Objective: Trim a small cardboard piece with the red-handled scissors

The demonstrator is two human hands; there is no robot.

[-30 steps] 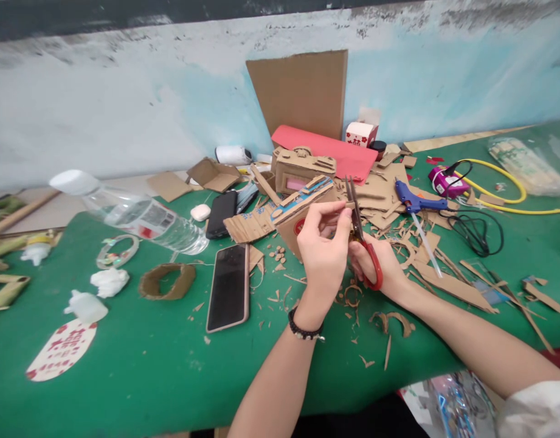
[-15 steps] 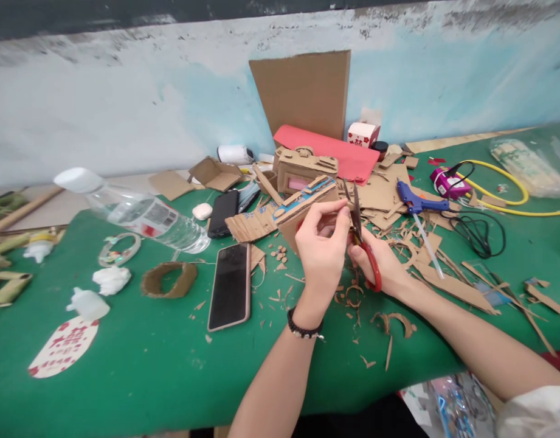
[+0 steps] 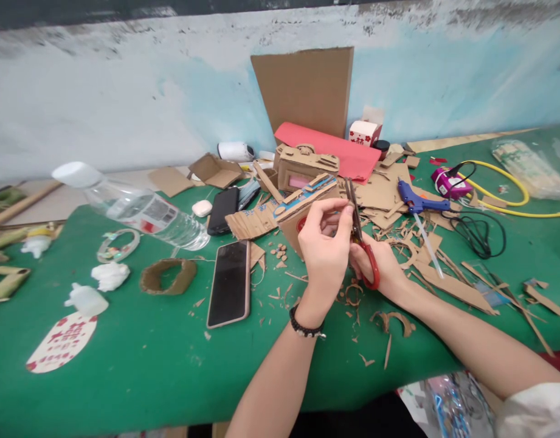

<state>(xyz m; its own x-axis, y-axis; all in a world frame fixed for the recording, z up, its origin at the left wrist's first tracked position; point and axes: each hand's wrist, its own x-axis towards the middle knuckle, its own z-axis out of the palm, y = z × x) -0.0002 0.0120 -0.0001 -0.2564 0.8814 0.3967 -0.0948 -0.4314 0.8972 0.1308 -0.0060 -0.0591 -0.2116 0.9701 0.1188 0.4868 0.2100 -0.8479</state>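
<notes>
My right hand grips red-handled scissors, their dark blades pointing up and away and nearly together. Right beside the blades, my left hand is closed in a pinch, thumb against fingertips. Whatever it pinches is too small or too hidden to make out. Behind my left hand stands a cardboard box piece with blue strips on top, partly covered by the hand. Farther back sits a camera-shaped cardboard model. Cardboard scraps and a thin cardboard ring lie below my hands.
Left of my hands lie a phone, a cardboard ring band and a tilted-looking water bottle. A blue glue gun, its black cable and a purple plug block are on the right. Cardboard leans against the wall.
The scissor blades have moved from spread to nearly together beside my left fingertips. My left hand keeps its pinch in almost the same place. The view has shifted slightly.
</notes>
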